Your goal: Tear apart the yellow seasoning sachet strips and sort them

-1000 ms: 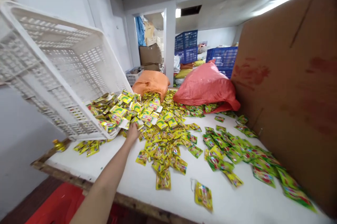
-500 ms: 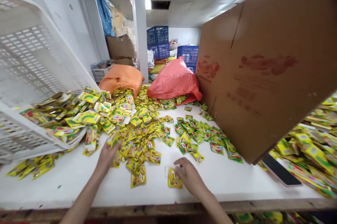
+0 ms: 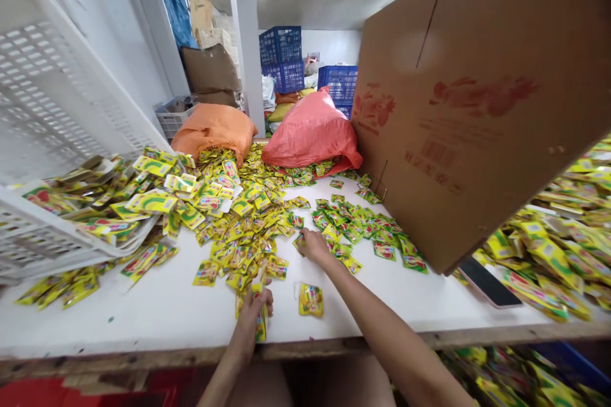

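Yellow foil sachet (image 3: pixel 260 321) gripped by left hand (image 3: pixel 255 306); green-yellow sachet (image 3: pixel 300 240) pinched by right hand (image 3: pixel 312 244); one lone sachet (image 3: pixel 310 299) lying between on white tabletop (image 3: pixel 157 305).

My left hand (image 3: pixel 254 310) and right hand (image 3: pixel 312 245) are bare above the table (image 3: pixel 157 311): no gloves, rings or watch, forearms unsleeved.

I am seeing small flat yellow foil sachets with green and red print (image 3: pixel 238 238) lying scattered in a loose heap across the white tabletop (image 3: pixel 157 305). A few of them (image 3: pixel 260 321) are sitting pinched in my left hand (image 3: pixel 255 308) near the front edge. My right hand (image 3: pixel 312 244) is resting on sachets (image 3: pixel 300 240) at the heap's right fringe.
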The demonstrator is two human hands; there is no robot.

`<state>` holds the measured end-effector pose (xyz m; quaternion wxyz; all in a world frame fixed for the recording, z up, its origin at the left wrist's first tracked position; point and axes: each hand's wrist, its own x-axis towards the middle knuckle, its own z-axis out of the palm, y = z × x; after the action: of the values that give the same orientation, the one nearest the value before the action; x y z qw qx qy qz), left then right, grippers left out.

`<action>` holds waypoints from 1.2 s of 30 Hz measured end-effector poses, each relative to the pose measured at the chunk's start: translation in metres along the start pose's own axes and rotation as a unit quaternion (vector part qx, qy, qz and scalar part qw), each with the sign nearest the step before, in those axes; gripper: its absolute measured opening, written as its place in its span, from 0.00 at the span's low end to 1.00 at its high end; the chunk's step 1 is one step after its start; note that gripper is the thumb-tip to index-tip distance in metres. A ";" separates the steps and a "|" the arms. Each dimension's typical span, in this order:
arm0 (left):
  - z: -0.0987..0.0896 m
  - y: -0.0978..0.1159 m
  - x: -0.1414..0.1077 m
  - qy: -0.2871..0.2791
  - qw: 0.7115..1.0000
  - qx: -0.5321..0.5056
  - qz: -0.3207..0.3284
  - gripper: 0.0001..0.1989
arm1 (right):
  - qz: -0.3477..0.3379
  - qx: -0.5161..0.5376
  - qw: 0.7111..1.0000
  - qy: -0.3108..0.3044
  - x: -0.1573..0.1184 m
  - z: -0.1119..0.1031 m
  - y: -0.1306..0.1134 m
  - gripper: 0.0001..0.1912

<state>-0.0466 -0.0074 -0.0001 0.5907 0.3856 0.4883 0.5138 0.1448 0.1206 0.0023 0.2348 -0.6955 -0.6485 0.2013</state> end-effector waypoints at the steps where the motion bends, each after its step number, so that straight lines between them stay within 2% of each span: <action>1: 0.000 -0.001 0.000 -0.009 1.000 -0.011 0.000 0.23 | -0.003 0.025 1.000 -0.012 -0.004 -0.002 0.004 0.19; 5: -0.001 -0.004 0.001 -0.039 0.999 -0.016 -0.009 0.22 | -0.029 0.144 0.989 -0.030 -0.038 -0.017 0.021 0.14; 8: 0.000 -0.005 0.002 -0.046 0.999 0.005 -0.002 0.21 | -0.046 0.216 0.975 -0.040 -0.074 -0.027 0.028 0.15; 12: 0.006 -0.004 0.004 -0.051 0.998 0.039 0.024 0.23 | -0.050 0.275 0.957 -0.073 -0.111 -0.023 0.028 0.19; 14: 0.009 -0.003 0.004 -0.042 0.997 0.052 0.038 0.25 | -0.049 0.237 0.967 -0.078 -0.121 -0.016 0.026 0.18; 17: 0.010 -0.003 0.001 -0.030 0.996 0.069 0.056 0.22 | -0.055 0.100 0.992 -0.050 -0.129 -0.010 0.021 0.18; 19: 0.007 -0.003 -0.001 -0.039 0.994 0.086 0.053 0.20 | -0.073 0.012 0.996 -0.042 -0.133 -0.011 0.015 0.17; 21: 0.004 -0.003 -0.004 -0.058 0.993 0.097 0.044 0.20 | -0.102 -0.051 0.991 -0.068 -0.139 -0.016 0.009 0.14; 26: 0.000 0.001 -0.004 -0.122 0.991 0.062 0.000 0.21 | -0.175 -0.040 0.965 -0.191 -0.151 -0.030 -0.005 0.13; 30: 0.002 0.004 -0.004 -0.100 0.994 -0.001 -0.037 0.21 | -0.185 0.004 0.957 -0.221 -0.150 -0.032 -0.004 0.09; 33: 0.007 0.004 -0.004 -0.084 0.995 -0.016 -0.051 0.18 | -0.173 0.112 0.959 -0.195 -0.142 -0.035 0.001 0.05; 36: 0.016 0.001 -0.002 -0.115 0.991 0.019 -0.059 0.17 | -0.142 0.256 0.955 -0.053 -0.131 -0.038 -0.004 0.09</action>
<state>-0.0312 -0.0081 0.0049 0.6643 0.4238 0.4491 0.4212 0.1541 -0.0123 0.0321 0.3963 -0.5008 -0.6790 0.3621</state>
